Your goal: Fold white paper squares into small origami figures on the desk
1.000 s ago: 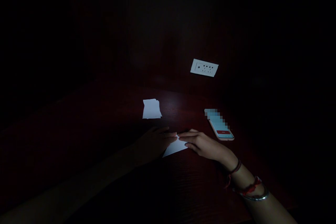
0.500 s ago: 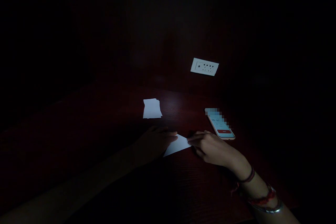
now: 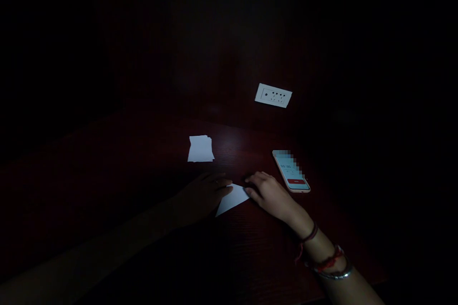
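Observation:
A small white sheet of paper (image 3: 234, 198), showing as a triangle, lies on the dark red table between my hands. My left hand (image 3: 203, 198), deep in shadow, holds the paper at its upper left edge with thumb and fingers. At the right corner rests the thumb of my right hand (image 3: 268, 195); its index finger reaches out past the paper, apart from the thumb. Part of the paper's left side is hidden under my left hand.
Beyond my left hand is a stack of white paper sheets (image 3: 201, 148). A lit phone (image 3: 296, 181) lies to the right of my right hand. A white socket panel (image 3: 273, 95) is on the wall behind. The surroundings are very dark.
My right hand has loosened at the paper's right corner, its index finger and thumb now spread. My left hand stays on the paper. The whole view has shifted slightly.

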`<control>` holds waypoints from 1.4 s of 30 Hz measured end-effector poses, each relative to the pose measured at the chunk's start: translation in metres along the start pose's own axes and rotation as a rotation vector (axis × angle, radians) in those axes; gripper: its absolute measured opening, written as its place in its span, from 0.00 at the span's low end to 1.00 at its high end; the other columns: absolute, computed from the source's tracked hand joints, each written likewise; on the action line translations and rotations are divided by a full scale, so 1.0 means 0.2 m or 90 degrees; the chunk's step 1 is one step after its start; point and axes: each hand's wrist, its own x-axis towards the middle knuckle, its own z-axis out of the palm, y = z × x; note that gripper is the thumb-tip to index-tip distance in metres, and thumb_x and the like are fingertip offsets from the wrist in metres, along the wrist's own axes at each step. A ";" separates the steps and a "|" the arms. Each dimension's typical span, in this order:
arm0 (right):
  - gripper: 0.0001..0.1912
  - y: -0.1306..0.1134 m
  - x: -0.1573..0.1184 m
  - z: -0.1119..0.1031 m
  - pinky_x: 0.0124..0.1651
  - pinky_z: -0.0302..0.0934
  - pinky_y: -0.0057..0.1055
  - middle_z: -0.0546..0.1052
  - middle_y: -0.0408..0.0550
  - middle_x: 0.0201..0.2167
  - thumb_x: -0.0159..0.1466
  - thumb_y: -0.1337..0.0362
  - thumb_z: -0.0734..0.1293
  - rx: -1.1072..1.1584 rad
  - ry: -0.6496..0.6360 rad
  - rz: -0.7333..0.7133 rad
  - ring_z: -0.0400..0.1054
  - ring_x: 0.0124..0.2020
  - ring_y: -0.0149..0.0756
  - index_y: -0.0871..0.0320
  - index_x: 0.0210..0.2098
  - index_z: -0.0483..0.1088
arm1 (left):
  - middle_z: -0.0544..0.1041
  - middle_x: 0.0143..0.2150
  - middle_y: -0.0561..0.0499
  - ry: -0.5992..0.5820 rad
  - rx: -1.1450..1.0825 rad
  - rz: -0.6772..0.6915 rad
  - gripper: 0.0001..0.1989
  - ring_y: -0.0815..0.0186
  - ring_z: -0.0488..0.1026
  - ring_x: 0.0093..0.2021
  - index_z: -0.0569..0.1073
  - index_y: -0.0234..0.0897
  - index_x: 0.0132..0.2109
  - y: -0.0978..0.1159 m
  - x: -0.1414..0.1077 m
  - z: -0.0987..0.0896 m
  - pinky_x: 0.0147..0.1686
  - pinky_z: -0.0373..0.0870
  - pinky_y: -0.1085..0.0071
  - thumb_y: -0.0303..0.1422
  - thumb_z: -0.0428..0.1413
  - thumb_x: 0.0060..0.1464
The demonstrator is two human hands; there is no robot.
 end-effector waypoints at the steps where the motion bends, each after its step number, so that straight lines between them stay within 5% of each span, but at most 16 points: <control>1: 0.12 0.01 0.00 0.02 0.44 0.53 0.32 0.68 0.50 0.39 0.61 0.63 0.57 0.027 0.003 0.008 0.61 0.42 0.35 0.59 0.43 0.64 | 0.60 0.56 0.48 0.012 0.002 0.006 0.19 0.58 0.52 0.57 0.60 0.37 0.53 0.01 0.00 0.00 0.52 0.49 0.59 0.25 0.45 0.53; 8: 0.06 0.02 0.02 0.08 0.39 0.55 0.32 0.69 0.47 0.33 0.56 0.66 0.63 0.180 0.001 0.113 0.63 0.36 0.33 0.59 0.34 0.66 | 0.68 0.46 0.45 0.086 -0.068 -0.005 0.14 0.60 0.61 0.50 0.65 0.33 0.47 0.04 0.03 -0.03 0.49 0.56 0.61 0.23 0.45 0.53; 13: 0.03 -0.03 0.04 0.05 0.31 0.54 0.25 0.67 0.43 0.25 0.55 0.70 0.61 0.250 0.033 0.070 0.60 0.28 0.28 0.60 0.27 0.67 | 0.68 0.43 0.48 0.170 -0.220 -0.122 0.10 0.65 0.65 0.43 0.65 0.35 0.45 0.00 0.03 -0.03 0.44 0.61 0.66 0.28 0.46 0.55; 17: 0.05 -0.08 0.04 0.01 0.31 0.53 0.24 0.65 0.42 0.25 0.57 0.70 0.60 0.293 0.112 0.037 0.59 0.28 0.28 0.60 0.26 0.66 | 0.67 0.36 0.52 0.171 -0.320 -0.132 0.05 0.68 0.65 0.38 0.67 0.35 0.33 -0.02 0.03 -0.09 0.39 0.62 0.71 0.29 0.48 0.54; 20: 0.05 -0.09 0.03 -0.01 0.32 0.53 0.25 0.65 0.42 0.25 0.57 0.70 0.59 0.310 0.149 0.026 0.59 0.29 0.28 0.60 0.26 0.65 | 0.67 0.36 0.53 0.159 -0.362 -0.123 0.05 0.69 0.65 0.38 0.67 0.36 0.34 -0.01 0.03 -0.14 0.39 0.62 0.71 0.29 0.47 0.55; 30: 0.04 -0.13 0.00 -0.05 0.39 0.52 0.30 0.65 0.45 0.31 0.57 0.70 0.60 0.236 0.175 -0.050 0.60 0.35 0.32 0.59 0.29 0.65 | 0.67 0.38 0.50 0.231 -0.290 -0.114 0.06 0.66 0.64 0.40 0.68 0.36 0.36 0.07 0.03 -0.12 0.42 0.62 0.67 0.28 0.46 0.55; 42: 0.03 0.10 -0.01 -0.05 0.39 0.54 0.32 0.65 0.45 0.28 0.56 0.70 0.59 0.129 0.223 -0.022 0.59 0.33 0.34 0.59 0.27 0.63 | 0.67 0.40 0.51 0.256 -0.307 -0.137 0.07 0.67 0.64 0.41 0.68 0.36 0.35 -0.01 -0.03 -0.08 0.40 0.63 0.69 0.28 0.46 0.55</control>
